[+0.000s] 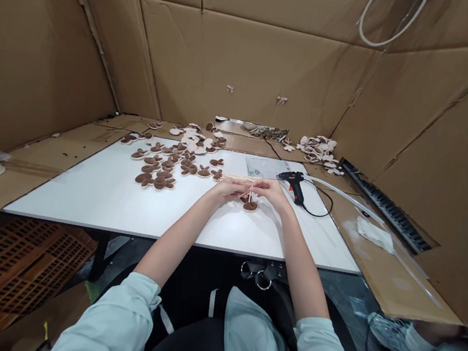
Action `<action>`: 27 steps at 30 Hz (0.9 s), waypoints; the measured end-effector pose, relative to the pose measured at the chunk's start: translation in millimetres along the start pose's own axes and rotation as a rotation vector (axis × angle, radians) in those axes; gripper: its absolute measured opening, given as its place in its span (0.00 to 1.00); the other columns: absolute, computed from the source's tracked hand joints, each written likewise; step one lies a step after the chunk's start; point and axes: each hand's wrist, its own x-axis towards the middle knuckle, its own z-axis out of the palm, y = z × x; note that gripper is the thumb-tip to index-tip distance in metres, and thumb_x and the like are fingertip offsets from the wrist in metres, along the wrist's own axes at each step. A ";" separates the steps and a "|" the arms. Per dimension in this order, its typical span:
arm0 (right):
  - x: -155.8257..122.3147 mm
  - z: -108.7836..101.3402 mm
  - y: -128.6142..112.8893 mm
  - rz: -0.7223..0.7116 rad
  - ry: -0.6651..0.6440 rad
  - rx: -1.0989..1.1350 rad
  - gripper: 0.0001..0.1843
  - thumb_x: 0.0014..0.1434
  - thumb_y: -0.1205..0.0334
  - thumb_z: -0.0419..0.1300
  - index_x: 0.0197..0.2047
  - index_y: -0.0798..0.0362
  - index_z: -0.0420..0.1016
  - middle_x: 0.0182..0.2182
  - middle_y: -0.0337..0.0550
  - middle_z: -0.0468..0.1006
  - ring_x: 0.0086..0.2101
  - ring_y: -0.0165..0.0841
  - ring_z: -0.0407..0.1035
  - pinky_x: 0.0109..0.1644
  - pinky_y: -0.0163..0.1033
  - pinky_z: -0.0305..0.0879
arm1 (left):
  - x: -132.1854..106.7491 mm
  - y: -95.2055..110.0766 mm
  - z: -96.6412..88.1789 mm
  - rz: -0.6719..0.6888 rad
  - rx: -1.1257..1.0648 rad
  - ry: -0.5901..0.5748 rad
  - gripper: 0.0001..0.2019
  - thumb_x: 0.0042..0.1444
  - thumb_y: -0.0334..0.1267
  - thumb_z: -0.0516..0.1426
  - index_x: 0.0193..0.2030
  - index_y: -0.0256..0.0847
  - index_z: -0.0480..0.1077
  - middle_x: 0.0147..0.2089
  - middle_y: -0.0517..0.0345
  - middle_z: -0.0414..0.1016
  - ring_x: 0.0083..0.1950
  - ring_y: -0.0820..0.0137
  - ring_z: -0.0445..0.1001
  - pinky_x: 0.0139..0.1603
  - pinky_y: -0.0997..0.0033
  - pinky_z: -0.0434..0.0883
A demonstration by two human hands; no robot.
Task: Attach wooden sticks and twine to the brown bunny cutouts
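Steadily, the left hand (227,191) and right hand (272,193) grip narrowly — fingertips pinched on a thin pale wooden stick (249,196), upright over a rounded brown-and-cream cutout (250,206).

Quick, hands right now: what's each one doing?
Left hand: closed, apparently pinching a thin pale wooden stick.
Right hand: closed, apparently pinching the same stick.

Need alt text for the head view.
Left hand and right hand meet over a white table, fingers at a thin wooden stick above a brown rabbit-shaped cutout. A black glue gun lies beyond the right hand, more brown cutouts to the left, cardboard walls around.
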 end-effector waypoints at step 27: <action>-3.8 3.5 -4.3 -0.039 0.053 0.009 0.14 0.33 0.56 0.68 0.22 0.55 0.72 0.22 0.40 0.75 0.25 0.30 0.68 0.35 0.38 0.63 | 2.9 -2.5 2.2 0.096 0.061 0.085 0.06 0.36 0.24 0.62 0.22 0.32 0.68 0.14 0.61 0.65 0.15 0.82 0.60 0.18 0.79 0.54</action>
